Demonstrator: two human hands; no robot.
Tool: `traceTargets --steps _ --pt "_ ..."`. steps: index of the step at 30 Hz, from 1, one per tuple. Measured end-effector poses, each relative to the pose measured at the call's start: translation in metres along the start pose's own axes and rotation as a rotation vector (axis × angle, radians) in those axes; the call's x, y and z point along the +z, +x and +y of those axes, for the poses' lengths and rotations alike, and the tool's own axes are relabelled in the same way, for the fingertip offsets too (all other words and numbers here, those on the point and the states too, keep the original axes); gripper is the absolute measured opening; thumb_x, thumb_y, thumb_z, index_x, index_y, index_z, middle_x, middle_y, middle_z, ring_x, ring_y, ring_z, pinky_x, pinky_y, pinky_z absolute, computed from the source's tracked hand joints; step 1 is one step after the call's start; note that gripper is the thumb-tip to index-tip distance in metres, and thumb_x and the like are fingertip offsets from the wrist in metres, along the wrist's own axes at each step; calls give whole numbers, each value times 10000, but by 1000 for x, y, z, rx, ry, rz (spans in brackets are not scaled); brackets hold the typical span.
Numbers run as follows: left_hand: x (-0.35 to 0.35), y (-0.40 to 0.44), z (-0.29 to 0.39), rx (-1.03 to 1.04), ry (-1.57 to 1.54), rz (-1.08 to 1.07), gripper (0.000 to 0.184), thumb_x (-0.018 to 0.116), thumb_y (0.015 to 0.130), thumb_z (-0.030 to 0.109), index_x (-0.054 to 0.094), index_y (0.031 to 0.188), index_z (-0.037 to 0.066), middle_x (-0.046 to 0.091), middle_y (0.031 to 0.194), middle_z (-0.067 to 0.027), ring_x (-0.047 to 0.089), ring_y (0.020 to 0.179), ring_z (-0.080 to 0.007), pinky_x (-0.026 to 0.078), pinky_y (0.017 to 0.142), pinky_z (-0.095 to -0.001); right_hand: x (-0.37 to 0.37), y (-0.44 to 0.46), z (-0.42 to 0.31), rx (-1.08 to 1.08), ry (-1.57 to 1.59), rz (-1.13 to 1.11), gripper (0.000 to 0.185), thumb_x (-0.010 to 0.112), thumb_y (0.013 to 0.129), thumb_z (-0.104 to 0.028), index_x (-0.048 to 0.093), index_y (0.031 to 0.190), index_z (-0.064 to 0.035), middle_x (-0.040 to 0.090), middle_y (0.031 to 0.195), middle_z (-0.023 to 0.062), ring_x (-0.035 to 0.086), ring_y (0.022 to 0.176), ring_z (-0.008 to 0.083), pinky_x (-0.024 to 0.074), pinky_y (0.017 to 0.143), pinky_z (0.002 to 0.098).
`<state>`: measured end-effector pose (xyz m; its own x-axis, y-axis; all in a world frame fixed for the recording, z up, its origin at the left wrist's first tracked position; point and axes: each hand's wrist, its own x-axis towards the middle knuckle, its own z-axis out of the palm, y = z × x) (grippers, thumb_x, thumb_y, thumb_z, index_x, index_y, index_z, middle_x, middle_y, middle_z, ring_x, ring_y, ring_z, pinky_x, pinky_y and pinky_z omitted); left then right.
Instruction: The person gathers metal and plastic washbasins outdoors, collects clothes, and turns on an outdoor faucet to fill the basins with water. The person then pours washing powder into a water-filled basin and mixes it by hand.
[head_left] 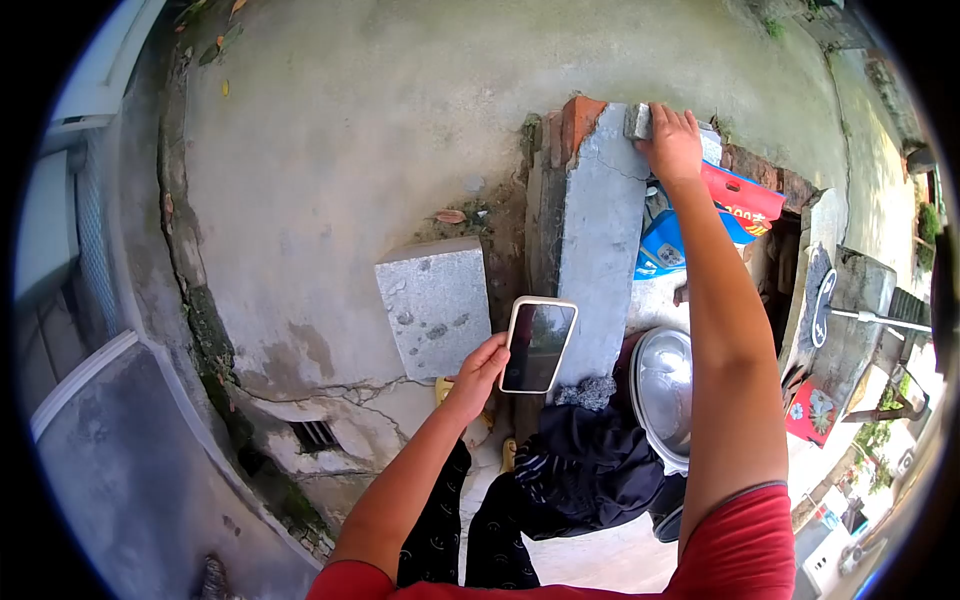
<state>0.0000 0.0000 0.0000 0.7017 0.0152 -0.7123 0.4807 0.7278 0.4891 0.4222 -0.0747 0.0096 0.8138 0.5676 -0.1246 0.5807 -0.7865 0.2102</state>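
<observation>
My left hand (480, 376) is closed round the lower left edge of a smartphone (540, 348) in a pale case, its dark screen facing up. The phone is beside a long grey concrete ledge (603, 230). With the arm stretched forward, my right hand (674, 144) rests its fingers over a grey block (638, 122) at the ledge's far end. That hand's thumb side and palm are partly hidden. Under the right forearm lies a red and blue printed bag (735, 195), partly covered by the arm.
A pale stone block (433, 300) stands left of the ledge. Dark cloth (590, 465) and a steel wool pad (587, 393) lie at the near end, next to a round metal lid (664, 390). A floor drain (315, 436) is at the left.
</observation>
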Motion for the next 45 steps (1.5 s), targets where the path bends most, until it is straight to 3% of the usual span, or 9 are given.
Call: traceTargets --steps 2,3,9,15,25,33,36,39,45 --pt "38 -3 10 -5 -89 -64 289 445 945 220 514 1177 62 519 949 41 453 876 -50 374 773 -189 -25 -25 4 -189 43 183 584 747 606 -230 524 1122 -73 586 1082 75 532 1043 231 336 991 380" --pt "-20 34 43 111 57 16 289 445 945 220 514 1177 62 519 949 41 453 876 -50 374 773 -189 -8 9 -69 -220 221 339 587 757 590 -229 532 1107 -68 590 1046 64 538 1005 235 384 935 376" --pt "35 71 37 119 -20 -38 274 424 949 218 488 1179 83 562 964 27 538 852 -68 453 763 -250 -28 -46 -75 -192 438 55 591 740 646 -235 514 1172 -90 580 1107 91 531 1017 262 423 894 336" --pt "77 116 68 174 -27 15 237 457 936 193 531 1133 85 457 730 75 410 620 -20 366 555 -186 -22 -141 -31 327 1726 340 272 499 911 -136 509 1141 9 604 1063 98 556 996 151 430 829 251" --pt "110 172 72 190 -74 132 272 415 952 171 504 1193 84 580 908 15 517 702 -59 444 621 -225 12 -445 0 1047 1667 121 160 504 912 -133 583 1004 -30 591 804 14 535 681 75 408 624 192" --pt "110 174 75 436 175 279 296 430 915 38 518 1195 -4 603 1035 -62 558 905 -116 443 805 -238 31 -597 94 1663 1194 480 292 580 836 -150 505 1112 -88 530 856 -25 463 731 64 364 591 212" --pt "95 160 74 568 328 300 314 450 909 44 495 1215 -3 589 1079 -88 563 962 -148 422 876 -257 60 -639 117 1930 1354 366 361 594 828 -245 465 1135 -105 532 992 27 503 910 158 406 684 344" --pt "68 108 62 495 436 259 307 457 912 79 504 1211 28 575 1094 -98 563 969 -165 432 869 -278 83 -643 131 2072 1809 455 362 578 853 -340 491 1069 -64 533 948 48 536 807 179 474 653 325" --pt "-13 -33 -2 188 551 297 273 466 907 106 533 1165 45 583 1023 -71 570 892 -145 456 801 -273 80 -603 138 2130 1629 250 241 672 792 -238 499 853 -81 514 750 29 487 546 151 436 457 290"
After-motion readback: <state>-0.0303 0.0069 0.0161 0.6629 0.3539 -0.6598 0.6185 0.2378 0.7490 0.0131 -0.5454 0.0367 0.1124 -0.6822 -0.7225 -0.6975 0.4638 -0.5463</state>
